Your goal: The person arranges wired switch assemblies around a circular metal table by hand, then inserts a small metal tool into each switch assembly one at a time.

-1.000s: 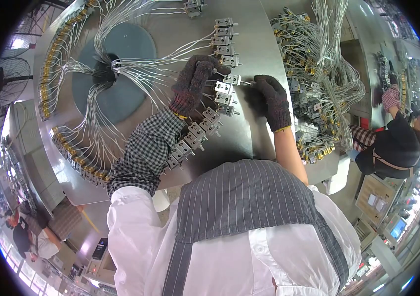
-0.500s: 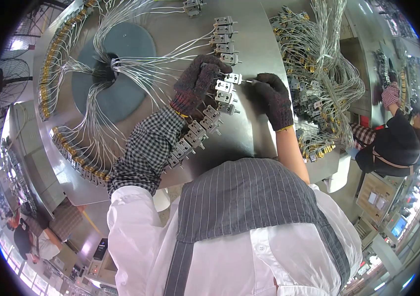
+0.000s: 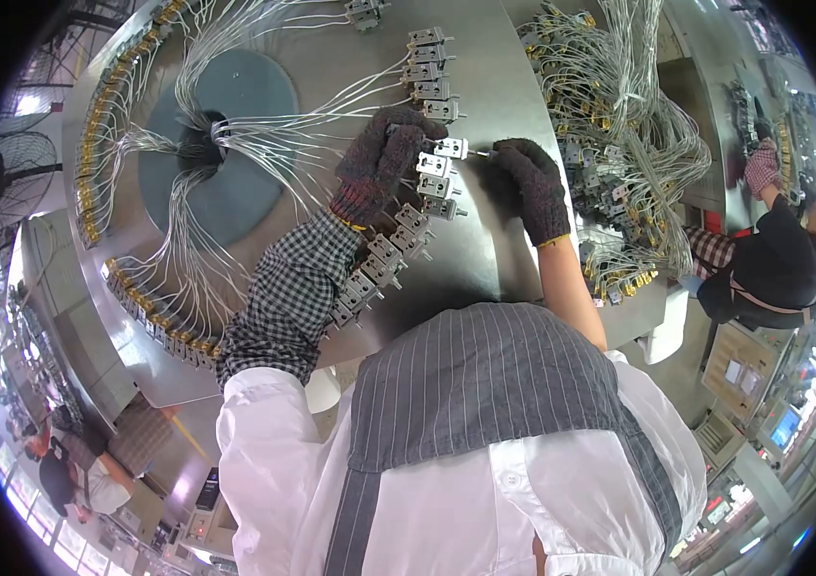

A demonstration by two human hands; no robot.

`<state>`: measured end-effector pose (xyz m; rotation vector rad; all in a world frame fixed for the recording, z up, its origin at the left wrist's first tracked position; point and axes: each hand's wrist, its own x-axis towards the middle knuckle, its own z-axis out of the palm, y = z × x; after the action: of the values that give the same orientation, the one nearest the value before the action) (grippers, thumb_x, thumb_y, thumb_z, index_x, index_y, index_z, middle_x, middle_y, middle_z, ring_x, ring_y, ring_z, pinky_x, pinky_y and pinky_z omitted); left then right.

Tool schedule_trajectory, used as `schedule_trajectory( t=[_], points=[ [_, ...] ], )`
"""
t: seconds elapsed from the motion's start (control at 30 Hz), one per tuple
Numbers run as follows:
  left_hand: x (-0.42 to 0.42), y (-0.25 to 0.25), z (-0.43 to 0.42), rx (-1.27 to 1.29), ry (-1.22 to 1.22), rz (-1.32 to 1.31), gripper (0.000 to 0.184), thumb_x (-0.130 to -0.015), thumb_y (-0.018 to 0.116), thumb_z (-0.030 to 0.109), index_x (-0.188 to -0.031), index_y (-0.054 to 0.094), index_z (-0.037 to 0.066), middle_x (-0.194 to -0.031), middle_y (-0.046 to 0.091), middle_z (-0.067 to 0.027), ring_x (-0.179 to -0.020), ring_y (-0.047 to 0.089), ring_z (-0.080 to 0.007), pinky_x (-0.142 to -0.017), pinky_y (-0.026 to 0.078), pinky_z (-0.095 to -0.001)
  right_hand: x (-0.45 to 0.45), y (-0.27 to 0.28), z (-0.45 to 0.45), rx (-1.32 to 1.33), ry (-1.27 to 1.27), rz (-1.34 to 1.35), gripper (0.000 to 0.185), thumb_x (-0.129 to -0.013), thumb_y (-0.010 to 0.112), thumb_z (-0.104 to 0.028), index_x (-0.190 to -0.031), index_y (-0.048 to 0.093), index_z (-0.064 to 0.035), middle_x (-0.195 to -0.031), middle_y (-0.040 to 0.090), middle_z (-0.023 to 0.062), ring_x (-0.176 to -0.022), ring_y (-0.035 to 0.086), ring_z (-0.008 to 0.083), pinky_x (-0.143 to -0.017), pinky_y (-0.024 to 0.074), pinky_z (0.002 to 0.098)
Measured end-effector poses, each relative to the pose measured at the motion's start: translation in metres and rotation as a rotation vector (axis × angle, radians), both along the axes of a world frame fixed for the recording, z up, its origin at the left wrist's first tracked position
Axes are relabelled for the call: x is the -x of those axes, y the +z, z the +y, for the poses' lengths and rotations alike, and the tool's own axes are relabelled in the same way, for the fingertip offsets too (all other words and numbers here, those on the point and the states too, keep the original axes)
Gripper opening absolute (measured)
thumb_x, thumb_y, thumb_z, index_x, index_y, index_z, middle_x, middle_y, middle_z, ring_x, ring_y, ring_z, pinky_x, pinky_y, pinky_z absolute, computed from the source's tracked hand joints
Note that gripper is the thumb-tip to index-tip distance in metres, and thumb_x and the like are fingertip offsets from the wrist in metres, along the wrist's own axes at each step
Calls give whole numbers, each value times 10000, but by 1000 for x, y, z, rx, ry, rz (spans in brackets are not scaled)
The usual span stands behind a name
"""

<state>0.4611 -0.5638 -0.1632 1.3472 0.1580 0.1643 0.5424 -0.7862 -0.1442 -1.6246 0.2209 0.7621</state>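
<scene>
My left hand [image 3: 381, 161], in a dark knitted glove, is closed on a small silvery metal block [image 3: 450, 148] with a hole in its face. My right hand [image 3: 531, 190], gloved likewise, pinches near a thin metal pin [image 3: 481, 154] that points at the right side of that block. Whether the pin's tip sits inside the block I cannot tell. More metal blocks with pins [image 3: 434, 165] stand in a curved row just below my left fingers, and another group of blocks [image 3: 430, 72] lies above. Thin silvery wires [image 3: 350, 101] run from the upper blocks.
A grey disc [image 3: 264, 86] with a dark central hole gathers wire bundles on the metal table [image 3: 494, 77]. Yellowish connectors [image 3: 91, 144] line the left edge. A heap of wired parts [image 3: 619, 163] lies at the right. A co-worker [image 3: 763, 259] sits farther right.
The right hand and the pin have barely shifted, staying beside the block. My left hand keeps its hold. The whole view has tilted slightly.
</scene>
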Motion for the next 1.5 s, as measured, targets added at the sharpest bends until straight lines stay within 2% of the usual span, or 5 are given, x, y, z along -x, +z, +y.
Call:
schedule_trajectory(
  t=[0.13, 0.33, 0.53, 1.23, 1.5],
  points=[
    [-2, -8, 2, -140, -15, -131, 257, -1056, 463, 274, -1123, 539, 37, -1082, 664, -115, -978, 638, -163, -865, 537, -317, -2, -5, -2, -27, -19, 18, 220, -884, 647, -210, -985, 711, -25, -927, 696, 47, -805, 641, 118, -751, 518, 261],
    [1, 6, 1, 253, 4, 142, 276, -1060, 444, 303, -1129, 512, 44, -1070, 665, -131, -947, 666, -176, -829, 566, -338, -2, -7, -6, -86, -34, 29, 228, -886, 639, -207, -997, 713, -22, -921, 688, 53, -824, 648, 131, -763, 519, 261],
    [-3, 3, 2, 64, 27, 38, 277, -1062, 435, 295, -1125, 509, 36, -1053, 674, -144, -932, 679, -196, -818, 580, -351, -1, -7, -7, 7, 70, -123, 222, -884, 653, -198, -1013, 705, -24, -923, 690, 55, -828, 649, 132, -760, 519, 259],
    [1, 8, 0, 54, 14, 77, 276, -1063, 427, 284, -1146, 501, 31, -1079, 667, -144, -972, 676, -215, -822, 582, -360, 6, -4, -14, -176, -114, 123, 229, -834, 718, -125, -1036, 674, -28, -907, 683, 60, -775, 654, 137, -697, 545, 272],
    [5, -1, -5, -6, -37, 38, 263, -1059, 431, 241, -1152, 513, 9, -1112, 659, -157, -988, 661, -207, -878, 556, -352, 13, -6, -24, -59, -54, 136, 226, -883, 632, -107, -1073, 640, 15, -965, 679, 96, -839, 684, 181, -754, 573, 300]
  ],
)
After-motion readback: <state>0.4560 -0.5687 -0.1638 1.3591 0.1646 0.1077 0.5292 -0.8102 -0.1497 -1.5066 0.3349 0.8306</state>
